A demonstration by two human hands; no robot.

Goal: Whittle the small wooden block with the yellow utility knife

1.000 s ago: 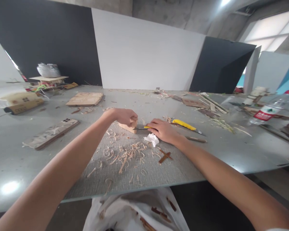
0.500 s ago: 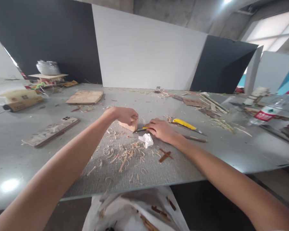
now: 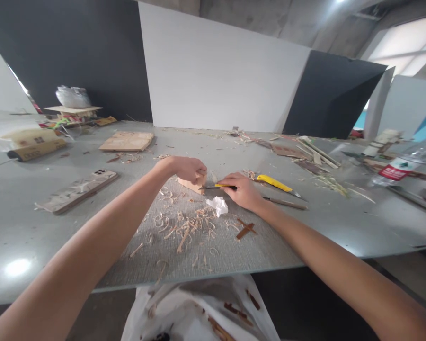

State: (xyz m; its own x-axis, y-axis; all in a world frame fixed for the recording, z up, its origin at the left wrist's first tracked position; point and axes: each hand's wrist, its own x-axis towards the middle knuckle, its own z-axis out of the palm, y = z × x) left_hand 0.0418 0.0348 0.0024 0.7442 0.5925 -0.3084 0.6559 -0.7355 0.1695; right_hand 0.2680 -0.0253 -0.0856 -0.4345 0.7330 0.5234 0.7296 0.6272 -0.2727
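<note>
My left hand (image 3: 191, 169) is closed on a small pale wood block (image 3: 190, 186), its fingers hiding the top. The block rests on a grey textured mat (image 3: 234, 258). In my right hand (image 3: 243, 189) is a slim knife (image 3: 213, 187) with a yellow and black handle. Its thin blade points left, and the tip meets the right end of the block near my left fingers. Just below the blade lies a crumpled white tissue (image 3: 218, 206). Curled wood shavings (image 3: 190, 227) are scattered over the mat in front of the block.
Right of my hand lie a yellow utility knife (image 3: 275, 183) and a wooden-handled tool (image 3: 287, 203). A phone (image 3: 78, 192) and a flat wooden board (image 3: 127, 141) are on the left. Wood scraps (image 3: 317, 154) and a water bottle (image 3: 399, 168) stand farther right. White cloth (image 3: 191, 303) covers my lap.
The knife tip has shifted slightly up along the block's right end, and the blade lies more level. My left hand keeps its hold. The whole view has shifted a little.
</note>
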